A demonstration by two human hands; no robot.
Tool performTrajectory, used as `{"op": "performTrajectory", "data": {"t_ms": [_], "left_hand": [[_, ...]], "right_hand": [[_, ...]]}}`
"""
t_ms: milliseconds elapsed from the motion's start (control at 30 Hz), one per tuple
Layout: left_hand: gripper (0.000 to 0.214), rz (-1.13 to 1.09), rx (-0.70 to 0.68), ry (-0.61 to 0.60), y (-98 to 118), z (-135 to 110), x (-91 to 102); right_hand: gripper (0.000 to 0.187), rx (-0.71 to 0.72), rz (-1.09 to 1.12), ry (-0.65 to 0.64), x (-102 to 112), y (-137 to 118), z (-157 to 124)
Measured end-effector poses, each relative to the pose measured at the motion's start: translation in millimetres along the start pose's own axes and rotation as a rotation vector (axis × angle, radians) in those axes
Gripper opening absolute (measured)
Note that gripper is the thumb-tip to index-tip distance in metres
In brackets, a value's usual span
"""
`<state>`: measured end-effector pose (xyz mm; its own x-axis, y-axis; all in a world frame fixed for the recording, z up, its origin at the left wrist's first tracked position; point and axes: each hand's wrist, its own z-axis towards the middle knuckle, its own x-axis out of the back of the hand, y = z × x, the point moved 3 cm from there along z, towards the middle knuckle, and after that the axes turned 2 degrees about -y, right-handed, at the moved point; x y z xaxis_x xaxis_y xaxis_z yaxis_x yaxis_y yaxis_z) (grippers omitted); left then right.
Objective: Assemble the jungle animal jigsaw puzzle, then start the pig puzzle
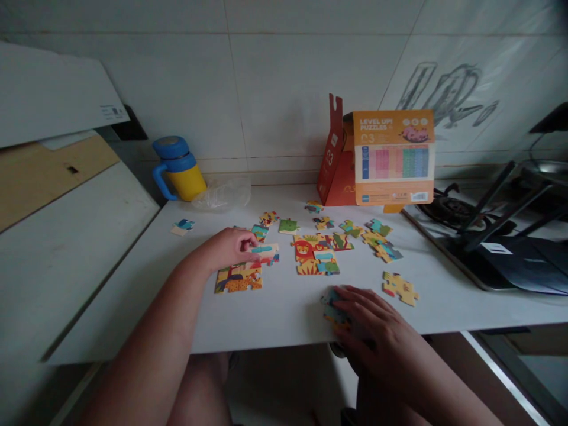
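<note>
My left hand [235,245] is closed in a pinch on a puzzle piece [268,253] with pale, teal and red print. Just below it lies a joined puzzle section [242,281] showing a leopard, partly covered by the hand. My right hand [373,316] rests at the front of the table with its fingers stretched over blue and orange puzzle pieces [331,310], which it mostly hides. Between and beyond the hands sits another joined section with a lion [306,251]. A loose yellow piece [400,288] lies right of my right hand.
More pieces, such as a green one [289,226], are scattered toward the wall. An orange puzzle box [393,157] stands open at the back. A blue and yellow jug [181,171] and a clear plastic bag [224,194] are back left. A gas stove [457,207] borders the right.
</note>
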<state>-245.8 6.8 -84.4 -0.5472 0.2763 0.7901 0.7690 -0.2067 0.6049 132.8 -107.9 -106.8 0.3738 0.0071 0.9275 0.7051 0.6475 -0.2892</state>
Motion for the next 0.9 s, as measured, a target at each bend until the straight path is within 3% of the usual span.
{"op": "performTrajectory", "data": {"t_ms": [100, 333, 567, 700, 800, 900], "left_hand": [[0.04, 0.034, -0.032, -0.016, 6, 0, 0.4], [0.032, 0.08, -0.088, -0.079, 3, 1, -0.9], [0.046, 0.162, -0.159, 0.083, 5, -4, 0.9], [0.059, 0.194, -0.142, 0.083, 10, -4, -2.6], [0.052, 0.172, -0.132, 0.043, 14, -3, -4.0], [0.046, 0.149, -0.126, 0.019, 17, -3, -3.1]], "right_hand": [[0.047, 0.003, 0.024, -0.05, -4, -10, -1], [0.036, -0.012, 0.071, -0.081, -6, -14, -5], [0.026, 0.003, 0.167, -0.12, 3, -12, 4], [0.03, -0.047, 0.235, -0.119, 6, -8, 5], [0.037, -0.081, 0.279, -0.107, 9, -6, 3], [0.03, -0.087, 0.306, -0.09, 10, -3, 4]]}}
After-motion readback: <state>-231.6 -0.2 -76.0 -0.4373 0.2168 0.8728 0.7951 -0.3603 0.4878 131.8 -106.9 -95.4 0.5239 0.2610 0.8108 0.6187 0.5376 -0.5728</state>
